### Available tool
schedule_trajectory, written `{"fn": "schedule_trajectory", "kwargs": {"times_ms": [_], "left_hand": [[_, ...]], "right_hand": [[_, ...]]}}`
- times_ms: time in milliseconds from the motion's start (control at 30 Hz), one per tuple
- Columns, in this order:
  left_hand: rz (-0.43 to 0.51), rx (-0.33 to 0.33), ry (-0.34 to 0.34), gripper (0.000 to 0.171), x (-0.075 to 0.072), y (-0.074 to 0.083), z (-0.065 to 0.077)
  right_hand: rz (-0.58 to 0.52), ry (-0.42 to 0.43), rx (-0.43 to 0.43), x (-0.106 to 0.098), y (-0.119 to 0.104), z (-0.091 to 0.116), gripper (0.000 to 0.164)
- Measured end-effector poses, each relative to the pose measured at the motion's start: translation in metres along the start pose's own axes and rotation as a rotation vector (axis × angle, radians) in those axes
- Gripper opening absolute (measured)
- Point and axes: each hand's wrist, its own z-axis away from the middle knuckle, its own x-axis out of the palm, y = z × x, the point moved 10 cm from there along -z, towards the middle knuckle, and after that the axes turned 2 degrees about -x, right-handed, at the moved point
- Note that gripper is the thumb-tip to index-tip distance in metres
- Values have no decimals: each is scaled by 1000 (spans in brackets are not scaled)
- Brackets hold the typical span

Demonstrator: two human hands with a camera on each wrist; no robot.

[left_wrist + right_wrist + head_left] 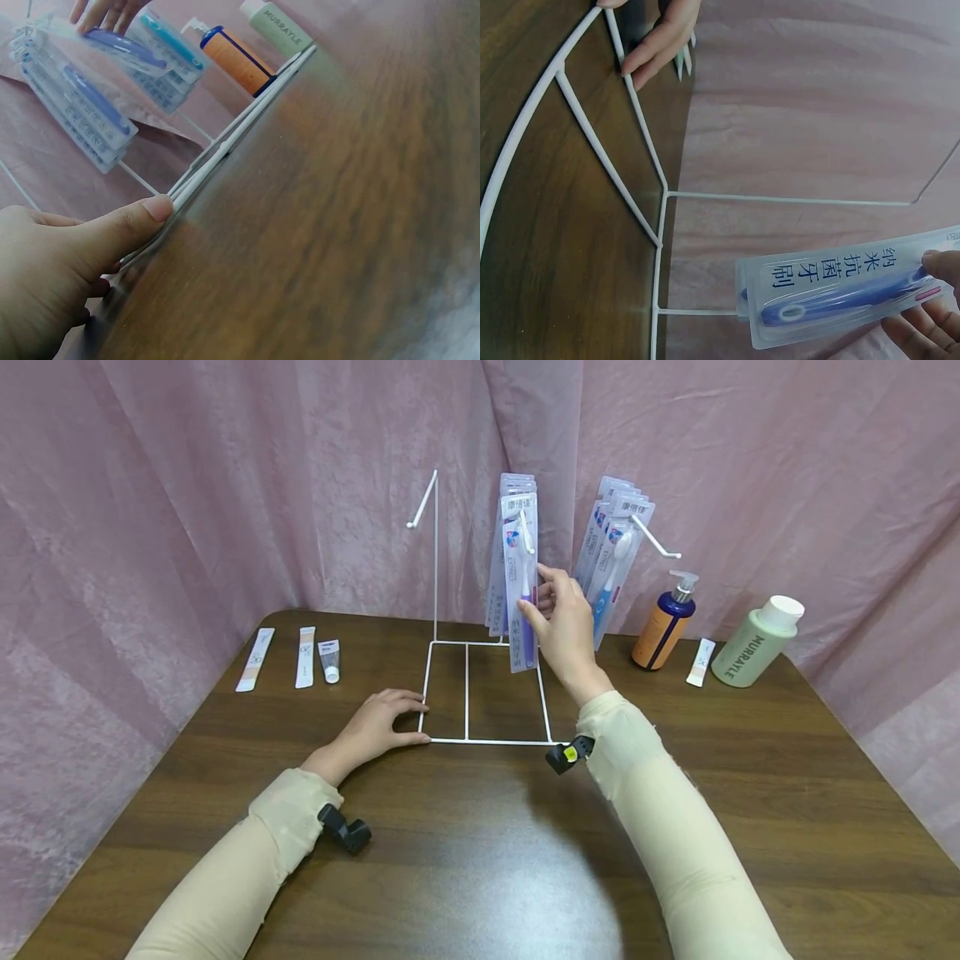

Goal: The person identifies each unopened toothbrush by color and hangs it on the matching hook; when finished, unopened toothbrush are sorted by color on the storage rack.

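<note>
A purple toothbrush in a clear blister pack (521,585) hangs at the front of the rack's middle hook, tilted forward at its lower end. My right hand (561,622) pinches this pack by its edges, thumb on the near side. Behind it hang several similar packs (496,585). The white wire rack (467,693) stands on the table, and my left hand (375,727) holds its front left corner, thumb at the front bar and fingers along the side bar. More packed toothbrushes, the front one blue (604,589), hang on the right hook. The left hook (423,502) carries nothing.
Two slim sachets (256,660) (305,657) and a small tube (329,661) lie left of the rack. To the right are an orange pump bottle (663,631), a small sachet (701,662) and a green bottle (756,647). A pink curtain (360,485) hangs behind the table.
</note>
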Motion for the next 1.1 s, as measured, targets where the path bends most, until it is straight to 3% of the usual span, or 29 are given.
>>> {"fn": "schedule_trajectory", "kwargs": {"times_ms": [633, 1100], "left_hand": [[5, -1, 13, 50, 1, -1, 0], [5, -23, -21, 53, 4, -5, -1]], "right_hand": [[58, -19, 16, 8, 7, -7, 50], [50, -54, 4, -7, 4, -9, 51]]}}
